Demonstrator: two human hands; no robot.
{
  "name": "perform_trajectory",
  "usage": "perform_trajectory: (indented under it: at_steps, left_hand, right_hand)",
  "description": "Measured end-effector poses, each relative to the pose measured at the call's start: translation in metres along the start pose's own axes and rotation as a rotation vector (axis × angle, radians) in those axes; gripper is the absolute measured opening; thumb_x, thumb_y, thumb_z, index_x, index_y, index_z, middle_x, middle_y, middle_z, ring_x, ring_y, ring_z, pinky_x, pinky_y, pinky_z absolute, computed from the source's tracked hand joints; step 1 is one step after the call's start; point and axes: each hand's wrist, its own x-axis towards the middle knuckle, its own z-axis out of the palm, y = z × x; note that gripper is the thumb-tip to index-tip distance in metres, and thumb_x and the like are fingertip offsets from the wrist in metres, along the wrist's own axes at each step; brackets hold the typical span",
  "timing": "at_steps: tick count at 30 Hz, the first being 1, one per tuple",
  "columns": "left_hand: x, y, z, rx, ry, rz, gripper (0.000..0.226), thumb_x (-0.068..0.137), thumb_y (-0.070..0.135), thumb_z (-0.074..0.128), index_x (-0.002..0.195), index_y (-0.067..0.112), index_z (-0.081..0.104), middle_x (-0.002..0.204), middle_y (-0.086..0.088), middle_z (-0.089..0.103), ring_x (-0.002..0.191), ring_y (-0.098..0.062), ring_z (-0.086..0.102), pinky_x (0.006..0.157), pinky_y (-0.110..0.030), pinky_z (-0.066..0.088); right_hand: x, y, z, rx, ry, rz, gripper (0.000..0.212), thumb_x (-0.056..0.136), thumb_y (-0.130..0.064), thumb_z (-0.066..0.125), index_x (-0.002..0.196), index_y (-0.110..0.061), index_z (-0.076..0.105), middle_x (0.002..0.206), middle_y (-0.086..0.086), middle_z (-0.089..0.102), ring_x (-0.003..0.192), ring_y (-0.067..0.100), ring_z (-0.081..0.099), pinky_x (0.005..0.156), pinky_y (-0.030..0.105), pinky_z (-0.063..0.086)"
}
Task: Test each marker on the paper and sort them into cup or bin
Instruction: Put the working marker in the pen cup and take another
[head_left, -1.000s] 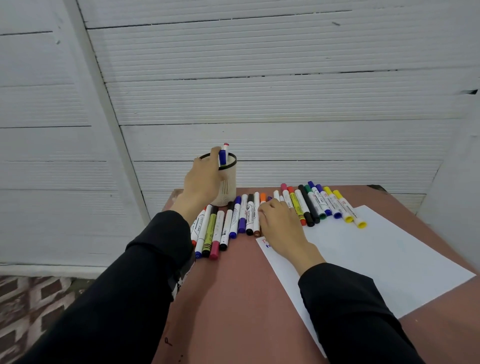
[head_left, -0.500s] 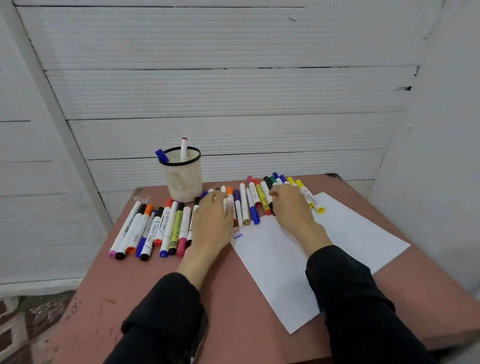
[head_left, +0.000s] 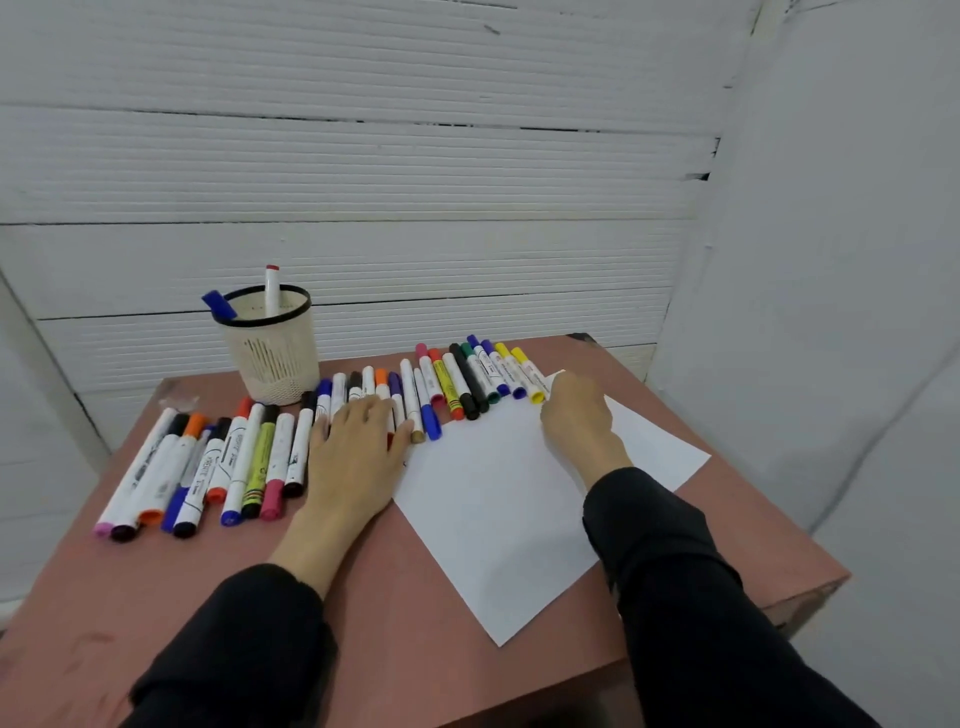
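On top of the reddish table (head_left: 441, 649) sat one sheet of white paper (head_left: 498, 519), one mesh cup (head_left: 272, 356) with a black rim, and a long row of markers (head_left: 322, 431) stretching from the left edge over to the paper's far corner. I counted roughly ten fat ones in the left bunch (head_left: 208, 462) and around twenty in the middle and right stretch (a few were tucked under a hand, so call it about thirty total, not exact). Two markers stood in the cup: a blue-capped one (head_left: 219, 305) leaning over the rim on the left and a white one with a red tip (head_left: 271, 288) standing upright.

Both hands were down on the table, sleeves black. The left hand (head_left: 358, 457) lay flat with fingers spread across the middle of the row, pressing on the markers, not curled round any of them. The right hand (head_left: 579, 421) sat at the right end of the row by the yellow marker (head_left: 527, 382), on the paper's far corner; its fingers faced away, so I couldn't tell whether it was pinching anything.

Compared with half a second earlier, the right hand had slid further right along the row, from the dark markers to the yellow end, while the left stayed put on the middle. A second back, the left was up at the cup with the blue marker.
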Motion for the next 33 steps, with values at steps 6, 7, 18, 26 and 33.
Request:
perform_trajectory:
  at_steps: [6,7,18,26,33]
  left_hand:
    - [-0.002,0.005,-0.005,0.054,0.003,-0.050,0.043,0.099,0.041,0.037,0.131,0.017,0.051,0.133,-0.004,0.053,0.126,-0.024,0.045,0.110,-0.052,0.024]
    - [-0.001,0.005,-0.008,0.069,0.044,-0.074,0.041,0.099,0.039,0.039,0.130,0.015,0.052,0.131,-0.006,0.055,0.124,-0.026,0.047,0.109,-0.054,0.025]
    - [0.004,-0.009,-0.030,0.024,0.203,0.114,0.043,0.100,0.042,0.029,0.119,0.020,0.061,0.111,-0.002,0.066,0.105,-0.027,0.057,0.093,-0.054,0.034]
    - [0.004,-0.006,-0.032,0.028,0.142,0.309,0.014,0.095,0.013,0.051,0.103,0.013,0.063,0.063,0.001,0.047,0.057,-0.022,0.041,0.064,-0.036,0.031]
    - [0.007,-0.017,-0.032,0.172,0.231,0.451,0.075,0.051,-0.004,0.085,0.114,-0.008,0.045,0.054,-0.011,0.055,0.040,-0.028,0.047,0.041,-0.028,0.035]
  right_hand:
    - [-0.006,-0.002,-0.005,0.096,0.203,0.043,0.025,0.096,-0.007,0.053,0.119,0.002,0.057,0.117,0.018,0.057,0.102,0.029,0.056,0.070,0.030,0.041]
    - [-0.007,-0.006,-0.008,0.121,0.249,-0.002,0.024,0.097,-0.008,0.052,0.119,0.001,0.057,0.116,0.017,0.056,0.098,0.027,0.055,0.069,0.028,0.039]
    - [-0.007,-0.027,0.010,0.367,0.084,-0.702,0.030,0.097,0.001,0.050,0.124,-0.006,0.063,0.117,0.004,0.058,0.100,0.008,0.049,0.084,-0.001,0.031]
    - [-0.030,-0.043,0.026,-0.017,0.378,-0.954,0.034,0.095,-0.032,0.047,0.124,-0.017,0.055,0.126,-0.003,0.057,0.128,0.017,0.046,0.116,0.048,0.014]
    - [-0.048,-0.058,0.032,0.042,0.259,-1.005,0.029,0.099,-0.039,0.048,0.093,-0.013,0.059,0.073,-0.002,0.057,0.060,0.013,0.048,0.051,0.016,0.027]
